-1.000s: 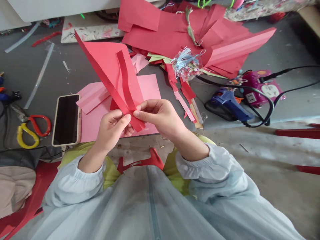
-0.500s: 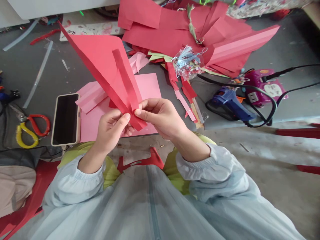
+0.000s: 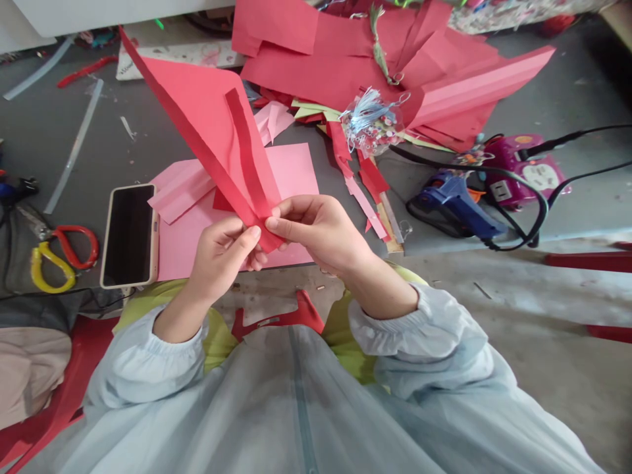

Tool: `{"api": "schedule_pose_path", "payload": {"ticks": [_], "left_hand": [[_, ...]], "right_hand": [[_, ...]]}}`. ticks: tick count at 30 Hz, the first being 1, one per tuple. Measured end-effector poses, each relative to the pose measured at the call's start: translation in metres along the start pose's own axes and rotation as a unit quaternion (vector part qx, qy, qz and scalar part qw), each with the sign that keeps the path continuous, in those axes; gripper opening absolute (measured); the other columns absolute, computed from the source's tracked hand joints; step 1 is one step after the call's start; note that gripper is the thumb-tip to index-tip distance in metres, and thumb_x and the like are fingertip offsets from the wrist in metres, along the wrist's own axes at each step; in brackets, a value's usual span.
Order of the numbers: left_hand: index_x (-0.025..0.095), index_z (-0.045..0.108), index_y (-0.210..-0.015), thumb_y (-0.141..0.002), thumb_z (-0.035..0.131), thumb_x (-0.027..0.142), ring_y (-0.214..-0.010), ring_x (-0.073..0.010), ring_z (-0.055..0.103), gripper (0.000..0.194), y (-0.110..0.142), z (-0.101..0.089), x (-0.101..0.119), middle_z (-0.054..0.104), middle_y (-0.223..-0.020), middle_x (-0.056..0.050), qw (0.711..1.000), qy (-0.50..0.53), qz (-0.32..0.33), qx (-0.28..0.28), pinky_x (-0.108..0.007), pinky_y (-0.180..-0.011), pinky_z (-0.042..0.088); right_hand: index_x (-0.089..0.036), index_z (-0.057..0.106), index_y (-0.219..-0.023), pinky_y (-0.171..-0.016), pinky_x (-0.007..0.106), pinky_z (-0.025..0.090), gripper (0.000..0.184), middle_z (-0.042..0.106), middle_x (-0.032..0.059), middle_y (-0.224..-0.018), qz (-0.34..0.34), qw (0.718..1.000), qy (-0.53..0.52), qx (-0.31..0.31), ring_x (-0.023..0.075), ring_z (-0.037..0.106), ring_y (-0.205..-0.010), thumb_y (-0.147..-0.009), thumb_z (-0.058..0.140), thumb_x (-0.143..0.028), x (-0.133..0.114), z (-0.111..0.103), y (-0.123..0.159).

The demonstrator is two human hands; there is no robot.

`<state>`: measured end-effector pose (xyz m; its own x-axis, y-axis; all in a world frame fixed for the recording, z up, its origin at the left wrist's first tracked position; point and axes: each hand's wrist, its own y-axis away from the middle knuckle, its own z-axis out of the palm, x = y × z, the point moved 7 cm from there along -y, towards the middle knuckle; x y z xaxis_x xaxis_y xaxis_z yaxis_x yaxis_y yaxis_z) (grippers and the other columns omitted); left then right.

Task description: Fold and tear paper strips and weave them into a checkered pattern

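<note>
A folded sheet of red paper (image 3: 197, 108) stands raised above the table edge, its left edge bent up and a narrow folded strip running along its right side. My left hand (image 3: 222, 253) pinches the lower end between thumb and fingers. Just to the right, my right hand (image 3: 320, 234) grips the same end, thumb on top and fingertips curled behind. Both thumbs lie close together at the fold. Beneath the hands are a sheet of pink paper (image 3: 293, 171) and a folded pink piece (image 3: 182, 187), partly covered by the red one.
At left lie a phone (image 3: 129, 234) and scissors (image 3: 64, 253) with red and yellow handles. A pile of red paper (image 3: 340, 76) covers the back, with a bag of beads (image 3: 378, 128) before it. A blue glue gun (image 3: 459, 201) and purple power block (image 3: 526, 171) with cables sit right.
The lower end of the red paper has been drawn in further between my fingers, and its folded strip stands slightly more upright. Both hands stay nearly in place.
</note>
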<state>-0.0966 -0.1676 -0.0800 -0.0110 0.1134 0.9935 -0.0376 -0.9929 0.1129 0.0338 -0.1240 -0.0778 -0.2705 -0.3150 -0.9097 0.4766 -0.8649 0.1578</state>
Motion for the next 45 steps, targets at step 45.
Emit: {"api": "schedule_pose_path", "payload": {"ticks": [45], "left_hand": [[0.018, 0.067, -0.077, -0.09, 0.066, 0.049, -0.048, -0.0123, 0.064, 0.033, -0.001, -0.0045, 0.0059, 0.068, -0.061, -0.001, 0.999, -0.011, 0.04, 0.024, -0.02, -0.042, 0.05]], "right_hand": [[-0.015, 0.071, -0.072, -0.056, 0.021, 0.056, 0.033, 0.068, -0.0032, -0.063, 0.029, 0.999, -0.019, -0.018, 0.0076, 0.063, -0.056, -0.057, 0.095, -0.032, -0.0017, 0.0003, 0.0031]]}}
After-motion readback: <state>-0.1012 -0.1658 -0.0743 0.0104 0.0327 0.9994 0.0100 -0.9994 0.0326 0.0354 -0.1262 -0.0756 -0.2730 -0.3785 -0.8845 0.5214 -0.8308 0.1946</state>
